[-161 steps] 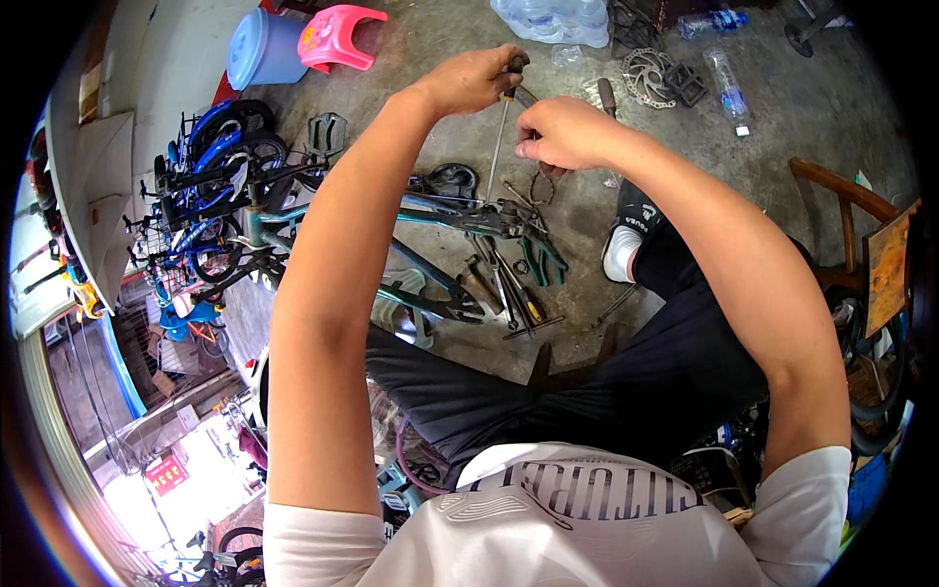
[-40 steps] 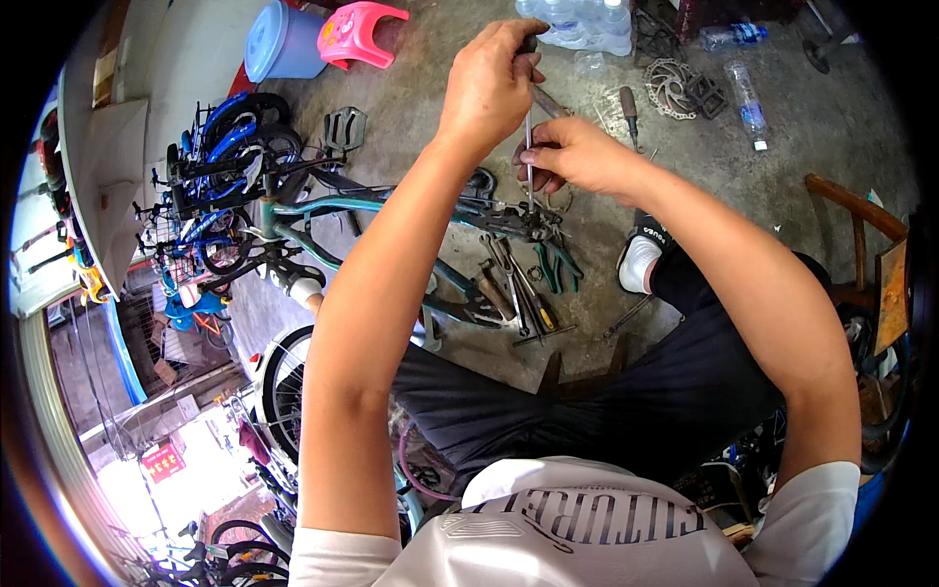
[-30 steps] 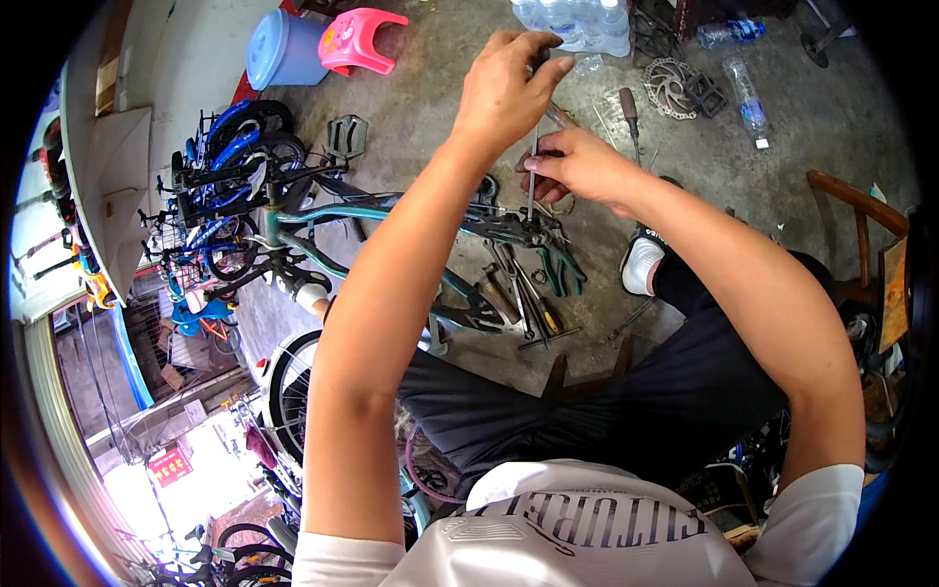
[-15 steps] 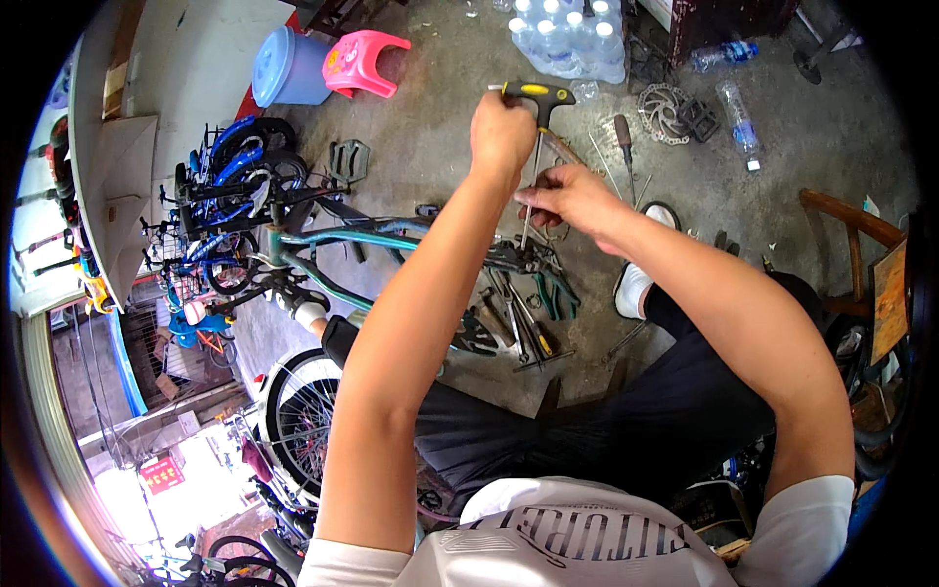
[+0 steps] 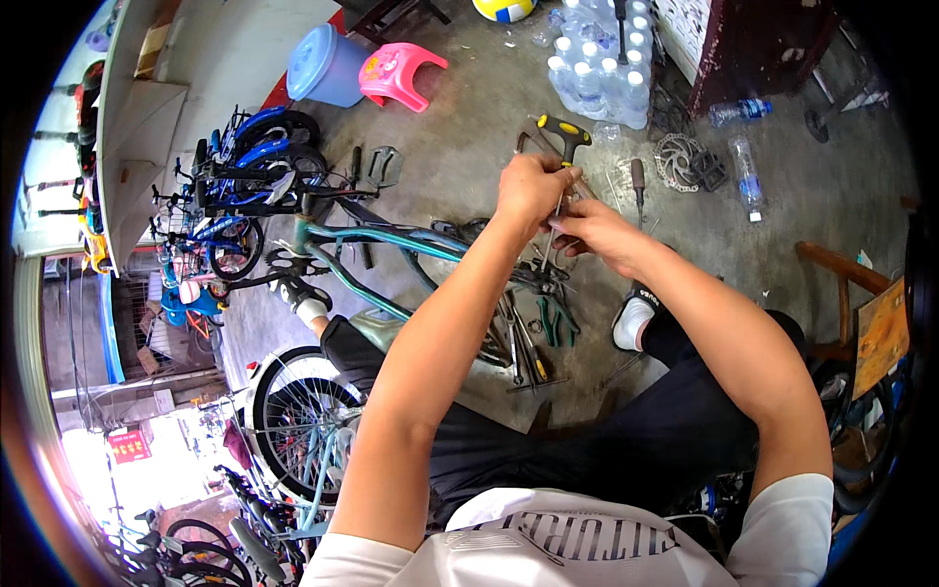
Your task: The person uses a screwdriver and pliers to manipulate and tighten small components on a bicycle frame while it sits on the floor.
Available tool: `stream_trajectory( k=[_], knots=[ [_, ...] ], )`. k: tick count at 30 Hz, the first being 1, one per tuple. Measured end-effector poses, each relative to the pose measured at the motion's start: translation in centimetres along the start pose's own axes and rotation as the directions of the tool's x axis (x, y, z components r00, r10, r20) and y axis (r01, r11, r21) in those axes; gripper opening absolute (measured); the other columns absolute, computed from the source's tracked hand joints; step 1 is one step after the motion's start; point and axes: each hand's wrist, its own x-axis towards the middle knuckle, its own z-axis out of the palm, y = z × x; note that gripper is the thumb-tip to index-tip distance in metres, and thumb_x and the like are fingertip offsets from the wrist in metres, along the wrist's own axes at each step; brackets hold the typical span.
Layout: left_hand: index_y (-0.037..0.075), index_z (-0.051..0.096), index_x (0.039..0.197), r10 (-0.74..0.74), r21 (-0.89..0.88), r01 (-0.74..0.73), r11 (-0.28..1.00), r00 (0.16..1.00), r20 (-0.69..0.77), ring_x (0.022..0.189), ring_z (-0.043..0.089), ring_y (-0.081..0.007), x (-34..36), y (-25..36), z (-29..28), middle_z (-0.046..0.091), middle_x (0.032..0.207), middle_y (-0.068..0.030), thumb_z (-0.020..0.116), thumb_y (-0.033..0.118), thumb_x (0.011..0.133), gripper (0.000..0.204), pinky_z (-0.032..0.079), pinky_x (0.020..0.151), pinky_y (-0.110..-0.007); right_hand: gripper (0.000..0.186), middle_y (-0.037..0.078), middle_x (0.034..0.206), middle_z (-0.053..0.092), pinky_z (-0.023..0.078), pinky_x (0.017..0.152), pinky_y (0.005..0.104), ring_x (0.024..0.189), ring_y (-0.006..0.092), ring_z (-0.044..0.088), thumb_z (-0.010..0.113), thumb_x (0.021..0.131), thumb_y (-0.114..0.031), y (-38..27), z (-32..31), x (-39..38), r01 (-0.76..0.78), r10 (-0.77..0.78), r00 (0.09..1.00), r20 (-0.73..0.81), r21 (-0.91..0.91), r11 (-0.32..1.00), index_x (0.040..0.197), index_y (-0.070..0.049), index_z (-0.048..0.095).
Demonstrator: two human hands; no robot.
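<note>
My left hand [image 5: 531, 190] is closed on the T-handled wrench [image 5: 564, 135], just below its black-and-yellow grip, which shows above my fingers. Lower on the thin metal shaft, my right hand [image 5: 587, 231] pinches it between thumb and fingers. The shaft runs down to the end of a teal bicycle frame [image 5: 372, 238] lying on the floor, where my forearms and hands partly hide the contact. Beside that end lie green-handled pliers [image 5: 556, 323], wrenches and a yellow-handled screwdriver [image 5: 537, 362]. Behind my hands is another long tool, partly covered.
Blue bicycles [image 5: 235, 235] crowd the left, with a bucket [image 5: 323, 68] and pink stool [image 5: 396, 73] above. Packed bottles [image 5: 597, 78], a brake disc [image 5: 677, 161] and a loose bottle [image 5: 745, 181] lie beyond my hands. A wooden chair [image 5: 871, 333] stands right; my feet flank the tools.
My left hand has moved down from the top of the T-handle to just below it, uncovering the grip. Both hands appear lower in the picture, and the view has shifted to show more beyond them.
</note>
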Motion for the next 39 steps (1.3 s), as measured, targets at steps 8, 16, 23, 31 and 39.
stream_trajectory(
  k=[8,16,23,31,39],
  knots=[
    [-0.002,0.071,0.109,-0.060,-0.292,0.064,0.954,0.998,0.022,0.066,0.063,-0.0156,0.6,-1.2,0.4,0.068,0.083,-0.0054,0.080,0.031,0.091,0.038,0.050,0.056,-0.035,0.023,0.005,0.098,0.075,0.053,0.076,0.0283,0.080,0.0118,0.067,0.065,0.102,-0.022,1.1,0.5,1.2,0.031,-0.031,0.997,-0.068,-0.006,1.000,0.111,-0.001,0.070],
    [0.010,0.069,0.106,0.576,0.692,-0.284,0.664,0.785,-0.230,0.086,0.072,-0.0417,-0.3,3.4,1.4,0.070,0.093,-0.0178,0.080,0.056,0.082,0.053,0.058,0.073,-0.048,0.021,0.006,0.093,0.074,0.054,0.072,0.0262,0.075,0.0115,0.067,0.073,0.098,-0.020,1.2,0.4,1.3,0.062,-0.063,0.988,-0.139,-0.009,0.998,0.100,0.001,0.072],
    [0.001,0.068,0.108,-0.093,-0.485,0.082,0.871,0.996,0.001,0.079,0.071,-0.0165,4.6,3.7,1.7,0.076,0.090,-0.0096,0.049,0.034,0.108,0.038,0.053,0.067,-0.042,0.023,0.004,0.092,0.073,0.051,0.068,0.0274,0.074,0.0112,0.066,0.073,0.097,-0.024,1.0,0.2,0.9,0.046,-0.060,0.986,-0.154,-0.094,0.994,0.094,-0.002,0.072],
    [0.010,0.064,0.126,0.642,0.591,-0.419,0.689,0.731,-0.230,0.101,0.066,-0.0437,2.6,2.7,1.2,0.069,0.109,-0.0189,0.059,0.017,0.088,0.039,0.053,0.093,-0.049,0.020,0.005,0.098,0.075,0.052,0.066,0.0267,0.074,0.0115,0.068,0.061,0.104,-0.019,-0.2,-0.3,1.3,0.045,-0.047,0.995,-0.083,-0.019,0.999,0.113,-0.003,0.069],
    [-0.004,0.060,0.117,-0.180,-0.763,0.080,0.642,0.982,-0.048,0.090,0.072,-0.0345,3.8,2.1,0.8,0.069,0.105,-0.0188,0.051,0.028,0.107,0.034,0.061,0.071,-0.042,0.019,0.005,0.096,0.074,0.054,0.068,0.0279,0.076,0.0108,0.067,0.064,0.103,-0.021,-0.8,0.8,1.0,0.059,-0.067,0.991,-0.113,-0.067,0.996,0.110,-0.004,0.068]
  ],
)
